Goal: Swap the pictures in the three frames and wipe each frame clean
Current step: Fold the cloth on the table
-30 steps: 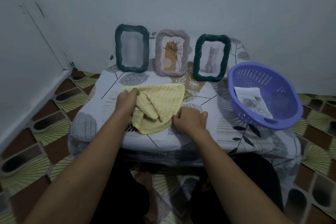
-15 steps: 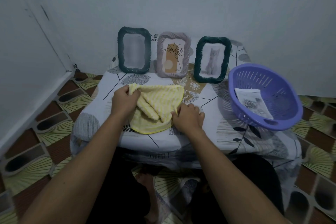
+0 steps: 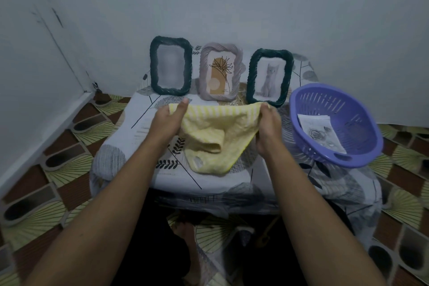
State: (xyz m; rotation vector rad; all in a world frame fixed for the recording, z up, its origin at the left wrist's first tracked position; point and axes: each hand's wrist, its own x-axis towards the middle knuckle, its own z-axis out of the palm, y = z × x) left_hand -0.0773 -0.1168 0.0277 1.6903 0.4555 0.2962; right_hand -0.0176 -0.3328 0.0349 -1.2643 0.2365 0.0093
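A yellow striped cloth (image 3: 213, 137) hangs stretched between my hands above the table, its lower part sagging onto the tabletop. My left hand (image 3: 168, 121) pinches its left top corner and my right hand (image 3: 267, 129) pinches its right top corner. Three frames stand upright against the wall behind the cloth: a dark green frame (image 3: 171, 65) with a blurred picture at the left, a mauve frame (image 3: 221, 71) with a plant drawing in the middle, and a dark green frame (image 3: 269, 78) with a cat picture at the right.
A purple plastic basket (image 3: 334, 124) holding a printed flower picture (image 3: 321, 132) sits at the table's right edge. The small table (image 3: 130, 137) wears a leaf-patterned cover. Walls close in behind and at the left. Patterned floor tiles surround the table.
Both hands have lifted the crumpled cloth off the table and pulled apart, spreading its top edge wide. The frames and basket have not moved.
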